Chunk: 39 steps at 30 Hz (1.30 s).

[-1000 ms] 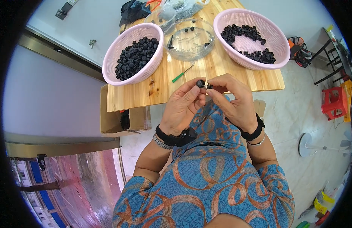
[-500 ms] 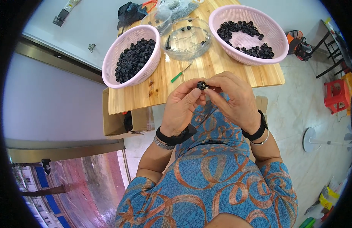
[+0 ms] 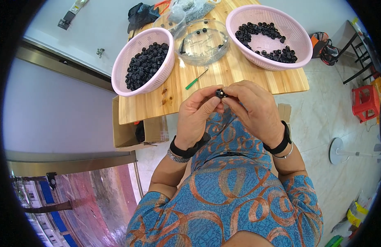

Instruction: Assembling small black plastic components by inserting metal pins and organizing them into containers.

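Note:
Between both hands, just over the table's near edge, is a small round black plastic part (image 3: 219,93) with a light spot on it. My left hand (image 3: 197,113) pinches its left side between thumb and fingers. From the other side my right hand (image 3: 252,105) grips it with thumb and forefinger, which cover part of it. Beyond the hands a small screwdriver (image 3: 196,79) with a green handle lies on the wood. Similar black parts fill the left pink basket (image 3: 118,70); fewer lie in a ring inside the right pink basket (image 3: 302,47).
A round clear plastic tray (image 3: 190,59) with a few black parts stands between the baskets. Behind it are clear plastic bags (image 3: 194,10) and a black bag (image 3: 140,16). Under the wooden table (image 3: 149,108) sits a cardboard box (image 3: 155,131). A red stool (image 3: 364,102) stands at the right.
The black part has turned slightly in my fingers, and the fingertips have closed nearer together around it. Both hands otherwise stay in almost the same place.

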Each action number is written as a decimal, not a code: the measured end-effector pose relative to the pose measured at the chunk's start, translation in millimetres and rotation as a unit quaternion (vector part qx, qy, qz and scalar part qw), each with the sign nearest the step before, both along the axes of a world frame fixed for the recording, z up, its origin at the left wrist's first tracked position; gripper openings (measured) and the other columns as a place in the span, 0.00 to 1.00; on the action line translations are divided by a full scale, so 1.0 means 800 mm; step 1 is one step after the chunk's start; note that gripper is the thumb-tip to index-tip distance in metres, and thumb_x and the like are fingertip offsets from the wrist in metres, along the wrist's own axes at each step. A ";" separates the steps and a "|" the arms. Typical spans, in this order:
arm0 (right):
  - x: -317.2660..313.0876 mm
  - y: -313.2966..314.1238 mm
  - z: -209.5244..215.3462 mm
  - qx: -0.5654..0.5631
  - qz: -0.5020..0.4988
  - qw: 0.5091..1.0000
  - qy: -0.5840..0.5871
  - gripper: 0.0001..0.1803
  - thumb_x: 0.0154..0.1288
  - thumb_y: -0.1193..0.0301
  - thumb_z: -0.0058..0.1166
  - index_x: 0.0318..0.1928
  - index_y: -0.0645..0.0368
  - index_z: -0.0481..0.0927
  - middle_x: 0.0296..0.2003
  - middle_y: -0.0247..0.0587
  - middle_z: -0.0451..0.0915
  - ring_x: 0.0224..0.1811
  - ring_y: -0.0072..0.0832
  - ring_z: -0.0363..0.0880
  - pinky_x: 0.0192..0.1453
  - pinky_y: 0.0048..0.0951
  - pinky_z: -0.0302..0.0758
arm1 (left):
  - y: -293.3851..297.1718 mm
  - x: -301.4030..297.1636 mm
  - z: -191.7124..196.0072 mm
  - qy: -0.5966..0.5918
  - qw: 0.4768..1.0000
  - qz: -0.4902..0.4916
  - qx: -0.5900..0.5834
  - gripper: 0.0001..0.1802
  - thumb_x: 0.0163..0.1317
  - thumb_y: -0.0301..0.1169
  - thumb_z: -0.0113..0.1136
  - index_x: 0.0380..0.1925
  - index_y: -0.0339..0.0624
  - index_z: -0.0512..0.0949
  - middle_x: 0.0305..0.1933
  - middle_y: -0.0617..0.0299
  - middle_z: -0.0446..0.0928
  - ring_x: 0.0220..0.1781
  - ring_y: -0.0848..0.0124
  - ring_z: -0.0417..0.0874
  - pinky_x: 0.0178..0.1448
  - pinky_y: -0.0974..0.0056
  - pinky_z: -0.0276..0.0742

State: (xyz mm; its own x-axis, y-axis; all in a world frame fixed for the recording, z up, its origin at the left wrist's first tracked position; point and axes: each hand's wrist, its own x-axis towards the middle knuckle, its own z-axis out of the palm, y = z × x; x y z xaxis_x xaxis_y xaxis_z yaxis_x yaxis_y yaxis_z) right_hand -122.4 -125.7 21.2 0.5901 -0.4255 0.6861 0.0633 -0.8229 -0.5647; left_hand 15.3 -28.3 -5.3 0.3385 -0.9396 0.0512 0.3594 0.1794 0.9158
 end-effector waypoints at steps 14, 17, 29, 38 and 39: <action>-0.006 0.003 0.003 0.101 0.031 0.994 0.000 0.08 0.52 0.77 0.58 0.34 0.61 0.75 0.26 0.43 0.76 0.29 0.39 0.77 0.31 0.31 0.73 | 0.007 -0.001 0.010 -0.152 0.988 0.015 -0.021 0.14 0.60 0.20 0.52 0.47 0.31 0.72 0.40 0.61 0.75 0.37 0.77 0.77 0.43 0.75 0.74; -0.006 0.003 0.003 0.072 0.040 0.997 -0.003 0.08 0.52 0.77 0.58 0.34 0.62 0.75 0.27 0.43 0.76 0.29 0.39 0.77 0.31 0.31 0.73 | 0.009 -0.001 0.009 -0.176 0.984 0.024 -0.019 0.14 0.60 0.22 0.53 0.47 0.31 0.73 0.39 0.60 0.75 0.36 0.77 0.77 0.42 0.74 0.74; -0.003 -0.009 -0.010 0.019 0.075 0.997 -0.022 0.09 0.51 0.79 0.57 0.35 0.64 0.75 0.29 0.44 0.77 0.30 0.39 0.77 0.32 0.31 0.74 | 0.010 -0.004 0.004 -0.156 0.987 0.026 -0.013 0.13 0.60 0.21 0.53 0.46 0.31 0.74 0.37 0.60 0.76 0.35 0.77 0.77 0.40 0.74 0.74; -0.011 -0.034 -0.003 0.108 0.192 0.974 0.057 0.11 0.49 0.73 0.62 0.34 0.61 0.77 0.25 0.37 0.75 0.26 0.31 0.74 0.28 0.26 0.69 | 0.016 0.000 0.004 -0.032 0.997 -0.061 0.034 0.15 0.60 0.25 0.55 0.46 0.31 0.73 0.35 0.59 0.77 0.33 0.75 0.78 0.37 0.72 0.76; -0.010 -0.037 -0.001 0.101 0.207 0.970 0.077 0.13 0.48 0.71 0.64 0.34 0.61 0.77 0.23 0.36 0.73 0.23 0.28 0.71 0.26 0.24 0.67 | 0.017 0.002 0.003 -0.009 0.995 -0.088 0.049 0.15 0.60 0.26 0.55 0.47 0.31 0.72 0.36 0.59 0.77 0.33 0.75 0.78 0.37 0.72 0.76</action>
State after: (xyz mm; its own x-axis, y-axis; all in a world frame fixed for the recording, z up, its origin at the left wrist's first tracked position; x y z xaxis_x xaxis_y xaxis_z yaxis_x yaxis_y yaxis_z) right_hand -130.5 -155.5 20.5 0.8280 -0.2455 0.5041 0.2677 -0.6168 -0.7402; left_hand 17.1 -14.8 -2.7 0.1682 -0.9850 -0.0387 0.3611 0.0251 0.9322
